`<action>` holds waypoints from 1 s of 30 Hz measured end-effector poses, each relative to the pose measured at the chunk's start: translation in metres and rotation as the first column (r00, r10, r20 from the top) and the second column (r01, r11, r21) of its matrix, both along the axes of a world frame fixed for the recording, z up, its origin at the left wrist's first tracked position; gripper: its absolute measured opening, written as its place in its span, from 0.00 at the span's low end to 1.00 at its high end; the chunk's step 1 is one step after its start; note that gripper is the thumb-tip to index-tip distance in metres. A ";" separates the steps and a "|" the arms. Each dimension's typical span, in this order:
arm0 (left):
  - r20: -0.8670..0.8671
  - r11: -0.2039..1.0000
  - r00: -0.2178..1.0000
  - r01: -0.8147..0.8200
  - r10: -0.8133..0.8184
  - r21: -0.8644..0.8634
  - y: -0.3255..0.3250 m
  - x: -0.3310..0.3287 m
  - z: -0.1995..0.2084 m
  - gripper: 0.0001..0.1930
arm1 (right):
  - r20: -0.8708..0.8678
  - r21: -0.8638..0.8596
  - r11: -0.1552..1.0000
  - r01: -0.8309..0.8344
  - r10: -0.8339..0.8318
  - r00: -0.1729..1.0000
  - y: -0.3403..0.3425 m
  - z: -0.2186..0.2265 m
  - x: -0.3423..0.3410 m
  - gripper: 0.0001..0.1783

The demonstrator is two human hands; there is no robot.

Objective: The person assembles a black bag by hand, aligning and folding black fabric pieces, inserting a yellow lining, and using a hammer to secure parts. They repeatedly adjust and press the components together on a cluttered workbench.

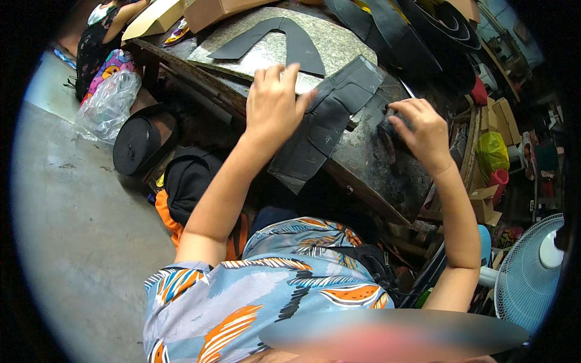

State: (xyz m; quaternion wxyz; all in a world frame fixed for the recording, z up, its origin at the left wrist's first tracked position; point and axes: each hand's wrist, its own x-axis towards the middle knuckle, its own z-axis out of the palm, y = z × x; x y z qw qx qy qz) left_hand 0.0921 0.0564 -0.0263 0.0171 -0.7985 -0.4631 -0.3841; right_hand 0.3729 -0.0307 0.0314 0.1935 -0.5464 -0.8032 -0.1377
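Note:
A dark grey sheet piece with stitched or marked panels lies slantwise on the table, its near end hanging over the front edge. My left hand is at the left side of this piece, palm down with fingers apart; the thumb reaches toward its edge. To the right of the piece, my right hand hovers above the dark tabletop, fingers bent and thumb apart from them. A small dark shape lies by its fingertips, too unclear to name. Farther back, a grey curved cut-out rests on a speckled board.
Black rolled strips crowd the table's back right. Cardboard boxes stand at the back left. A fan stands at the lower right. Below the table's left side are a black bag and a black roll. Another person is at far left.

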 end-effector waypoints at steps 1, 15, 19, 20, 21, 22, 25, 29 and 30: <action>-0.032 0.998 0.998 -0.063 0.062 -0.025 0.020 0.005 0.003 0.29 | 0.004 0.003 0.999 -0.043 0.043 0.999 -0.001 0.000 -0.012 0.11; 0.718 0.803 0.696 0.436 -0.016 -0.405 0.109 0.013 0.011 0.38 | -0.570 -0.275 0.950 -0.147 -0.039 0.821 -0.001 -0.002 -0.029 0.12; 0.839 0.719 0.468 0.680 -0.279 -0.140 0.072 0.013 0.039 0.32 | -0.898 -0.379 0.833 -0.404 -0.225 0.378 0.004 -0.003 -0.032 0.25; 0.778 0.700 0.470 0.712 -0.417 -0.055 0.055 0.020 0.045 0.34 | -0.926 -0.368 0.809 -0.458 -0.275 0.258 0.003 -0.002 -0.033 0.27; 0.704 0.665 0.456 0.746 -0.545 0.031 0.039 0.027 0.050 0.35 | -0.935 -0.352 0.780 -0.517 -0.322 0.150 0.001 -0.001 -0.034 0.29; 0.737 0.530 0.330 0.847 -0.589 0.045 0.020 0.034 0.051 0.35 | -0.934 -0.346 0.792 -0.503 -0.341 0.105 -0.002 0.001 -0.034 0.28; 0.617 0.539 0.431 0.842 -0.659 -0.014 -0.012 0.057 0.048 0.35 | -0.969 -0.244 0.883 -0.401 -0.241 0.060 -0.014 0.007 -0.033 0.19; 0.520 0.822 0.681 0.564 -0.516 0.077 0.014 0.067 0.034 0.31 | -0.947 -0.253 0.963 -0.088 -0.229 0.225 -0.025 0.021 -0.012 0.14; 0.421 0.918 0.817 0.375 -0.394 0.131 0.026 0.070 0.030 0.30 | -0.962 -0.233 0.963 -0.136 -0.208 0.175 -0.030 0.025 -0.005 0.13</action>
